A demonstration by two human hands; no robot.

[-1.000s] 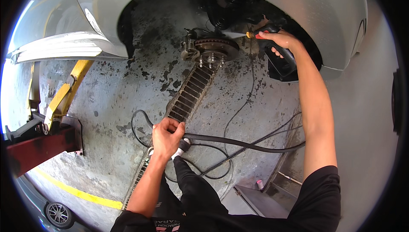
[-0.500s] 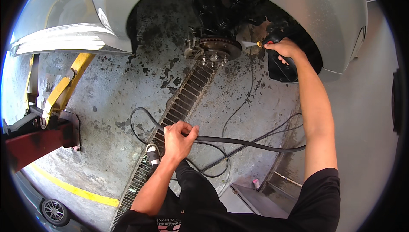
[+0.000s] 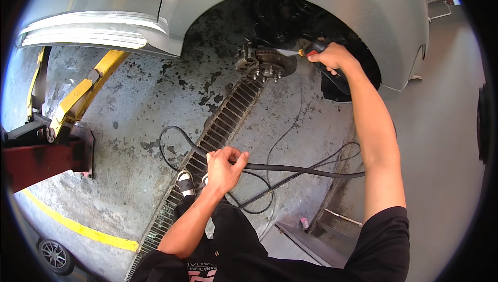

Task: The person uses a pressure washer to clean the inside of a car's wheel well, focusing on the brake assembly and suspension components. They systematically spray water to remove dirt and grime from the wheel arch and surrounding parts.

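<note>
My right hand [image 3: 337, 58] is wrapped around a black spray gun [image 3: 314, 48] with a red part and a yellow nozzle tip. From the nozzle a pale, fanned jet runs left over the brake disc [image 3: 282, 64], whose wheel studs point toward me. The brake caliper [image 3: 245, 59] sits at the disc's left side. Lower down, my left hand [image 3: 226, 170] is closed around a thick black hose [image 3: 301, 169]. That hose stretches right and passes behind my right forearm; on the other side it loops back over the floor. My right fingers partly hide the gun's grip.
The grey car's fender [image 3: 332, 7] arches over the open wheel well. A yellow and red lift arm [image 3: 78, 100] stands at left. Beneath me runs a floor drain grate [image 3: 228, 111]. Hose coils [image 3: 259, 210] and a grey cabinet [image 3: 295, 243] lie near my legs. Another car's wheel [image 3: 54, 256] shows lower left.
The spray gun and my right hand have moved left, closer to the brake disc, and the jet now reaches across it. My view has shifted slightly; my left hand keeps its hold on the hose.
</note>
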